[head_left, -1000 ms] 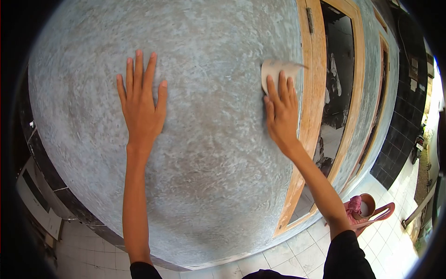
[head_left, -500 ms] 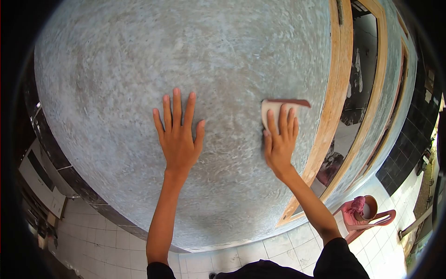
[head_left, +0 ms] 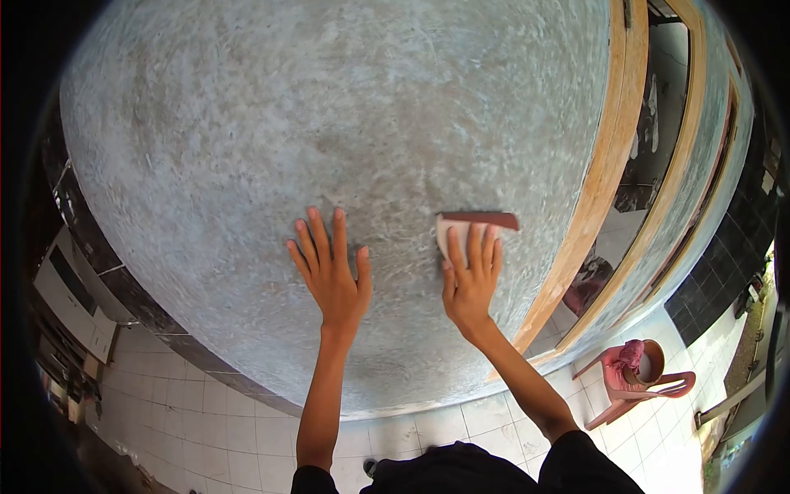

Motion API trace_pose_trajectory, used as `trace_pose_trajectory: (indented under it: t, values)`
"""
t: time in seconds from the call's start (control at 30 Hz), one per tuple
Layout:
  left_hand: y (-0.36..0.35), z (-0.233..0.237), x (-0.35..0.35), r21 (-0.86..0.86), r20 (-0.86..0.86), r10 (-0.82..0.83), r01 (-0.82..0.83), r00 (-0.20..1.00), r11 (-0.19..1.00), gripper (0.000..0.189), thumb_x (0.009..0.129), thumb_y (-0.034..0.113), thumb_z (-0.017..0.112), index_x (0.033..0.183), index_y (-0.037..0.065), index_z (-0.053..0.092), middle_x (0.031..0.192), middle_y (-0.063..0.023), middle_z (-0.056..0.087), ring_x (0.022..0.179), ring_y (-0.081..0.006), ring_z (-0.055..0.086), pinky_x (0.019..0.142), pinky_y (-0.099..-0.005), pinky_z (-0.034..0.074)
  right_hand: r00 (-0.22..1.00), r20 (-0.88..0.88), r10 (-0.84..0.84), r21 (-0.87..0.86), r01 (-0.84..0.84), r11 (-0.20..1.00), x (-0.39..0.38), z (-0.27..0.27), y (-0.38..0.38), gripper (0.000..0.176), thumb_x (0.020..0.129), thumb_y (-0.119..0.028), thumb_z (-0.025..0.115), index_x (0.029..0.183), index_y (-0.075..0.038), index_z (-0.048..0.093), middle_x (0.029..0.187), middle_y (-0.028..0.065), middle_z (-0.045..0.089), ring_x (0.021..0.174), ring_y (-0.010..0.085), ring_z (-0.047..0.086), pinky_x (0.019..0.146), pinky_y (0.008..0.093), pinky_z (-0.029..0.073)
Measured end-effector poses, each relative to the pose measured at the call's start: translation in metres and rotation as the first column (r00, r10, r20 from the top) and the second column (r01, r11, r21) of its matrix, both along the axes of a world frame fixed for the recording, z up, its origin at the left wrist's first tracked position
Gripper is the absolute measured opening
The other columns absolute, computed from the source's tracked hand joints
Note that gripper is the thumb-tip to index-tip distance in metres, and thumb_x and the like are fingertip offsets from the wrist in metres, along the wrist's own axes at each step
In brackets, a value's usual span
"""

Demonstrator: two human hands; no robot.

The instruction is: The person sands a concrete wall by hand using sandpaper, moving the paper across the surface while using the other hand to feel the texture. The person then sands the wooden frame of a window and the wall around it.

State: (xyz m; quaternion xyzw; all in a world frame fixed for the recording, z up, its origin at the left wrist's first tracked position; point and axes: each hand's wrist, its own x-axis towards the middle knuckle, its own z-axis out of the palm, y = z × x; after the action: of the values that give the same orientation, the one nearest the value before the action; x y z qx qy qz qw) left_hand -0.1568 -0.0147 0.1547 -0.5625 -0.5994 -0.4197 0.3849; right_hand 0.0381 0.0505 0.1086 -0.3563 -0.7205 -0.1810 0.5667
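Observation:
A mottled grey-blue wall [head_left: 370,123] fills the middle of the view. My left hand [head_left: 333,276] lies against it with the fingers spread, holding nothing. To its right, my right hand [head_left: 471,284] presses a sheet of sandpaper [head_left: 481,220] on the wall, its fingers laid over the pale backing. The sheet's reddish-brown top edge is folded over and shows above my fingertips.
Wooden window frames [head_left: 605,177] run down the wall's right side. At the lower right a red plastic chair [head_left: 615,383] holds a bucket [head_left: 652,362] and a pink cloth [head_left: 631,356]. White floor tiles [head_left: 222,428] lie below; a white cabinet [head_left: 74,305] stands far left.
Both hands are lower in the view. My right hand and the sandpaper have also shifted left, while my left hand has shifted slightly right. The camera view has moved a little.

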Motion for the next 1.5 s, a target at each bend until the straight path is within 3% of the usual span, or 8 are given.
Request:
trace_pose_trajectory:
  t: [0.13,0.33,0.53,0.8,1.0,1.27,1.4,1.5]
  values:
    - [-0.001,-0.036,-0.003,-0.019,0.027,-0.018,0.018,0.999,1.000,0.055,0.101,0.036,0.040,0.149,0.010,0.034,0.159,-0.0182,0.017,0.148,-0.0368,0.009,0.117,-0.0556,0.003,0.984,0.177,-0.004,0.074,-0.010,0.997,0.020,-0.018,0.016,0.048,0.094,-0.023,0.056,0.141,-0.016,0.051,0.145,0.0211,0.042,0.139,0.0413,0.032,0.115,0.0561,0.019]
    - [-0.004,-0.055,-0.007,-0.002,0.090,-0.029,0.029,0.996,1.000,0.054,0.101,0.033,0.042,0.149,0.009,0.035,0.159,-0.0187,0.017,0.148,-0.0359,0.008,0.117,-0.0553,0.002,0.911,-0.404,-0.082,-0.063,0.061,0.996,0.034,0.029,0.026,0.046,0.101,-0.019,0.041,0.146,-0.009,0.042,0.156,0.0215,0.026,0.145,0.0415,0.019,0.115,0.0541,0.013]
    - [0.000,-0.061,0.002,0.052,0.112,-0.061,0.056,0.992,0.997,0.057,0.101,0.033,0.041,0.150,0.006,0.031,0.160,-0.0196,0.014,0.149,-0.0357,0.006,0.117,-0.0552,0.001,0.969,0.224,0.102,-0.066,-0.089,0.994,-0.005,-0.059,-0.004,0.049,0.093,-0.023,0.055,0.142,-0.019,0.050,0.147,0.0198,0.040,0.139,0.0439,0.030,0.114,0.0583,0.017]
    - [-0.004,-0.082,-0.005,0.000,0.141,-0.023,0.023,0.990,1.000,0.059,0.103,0.035,0.037,0.151,0.003,0.025,0.160,-0.0208,0.009,0.148,-0.0377,0.004,0.116,-0.0561,0.002,0.894,-0.440,-0.084,-0.118,0.035,0.992,0.019,-0.012,0.020,0.047,0.103,-0.021,0.038,0.146,-0.005,0.039,0.157,0.0229,0.021,0.145,0.0428,0.014,0.116,0.0544,0.010]
    - [0.002,-0.088,0.000,0.051,0.128,-0.036,0.030,0.991,0.998,0.058,0.103,0.033,0.037,0.152,0.004,0.025,0.160,-0.0211,0.009,0.148,-0.0388,0.004,0.116,-0.0564,0.002,0.969,0.217,0.117,-0.058,-0.107,0.993,-0.024,-0.088,-0.005,0.044,0.099,-0.025,0.046,0.140,-0.010,0.050,0.148,0.0267,0.035,0.142,0.0456,0.021,0.115,0.0595,0.014]
    - [-0.008,-0.096,-0.014,0.031,0.164,-0.033,0.028,0.986,0.999,0.055,0.101,0.029,0.042,0.150,0.005,0.032,0.159,-0.0201,0.014,0.149,-0.0350,0.007,0.117,-0.0546,0.003,0.862,-0.505,-0.051,-0.123,-0.014,0.992,-0.002,-0.009,0.011,0.046,0.103,-0.021,0.038,0.146,-0.005,0.040,0.157,0.0228,0.021,0.145,0.0437,0.014,0.116,0.0540,0.010]
    - [-0.005,-0.101,-0.010,0.069,0.176,-0.025,0.013,0.984,0.998,0.055,0.101,0.028,0.042,0.150,0.005,0.032,0.159,-0.0204,0.014,0.149,-0.0350,0.008,0.117,-0.0542,0.003,0.991,0.093,0.098,-0.072,-0.091,0.993,-0.048,-0.094,-0.015,0.049,0.095,-0.026,0.052,0.143,-0.017,0.048,0.150,0.0203,0.036,0.142,0.0438,0.024,0.114,0.0616,0.014]
    - [-0.010,-0.101,-0.012,0.038,0.204,-0.028,0.020,0.979,0.999,0.055,0.101,0.027,0.042,0.150,0.005,0.031,0.159,-0.0205,0.013,0.149,-0.0351,0.007,0.117,-0.0543,0.002,0.972,0.186,0.146,-0.074,-0.134,0.988,-0.042,-0.119,-0.007,0.047,0.094,-0.029,0.053,0.140,-0.018,0.052,0.146,0.0196,0.041,0.138,0.0438,0.031,0.113,0.0622,0.017]
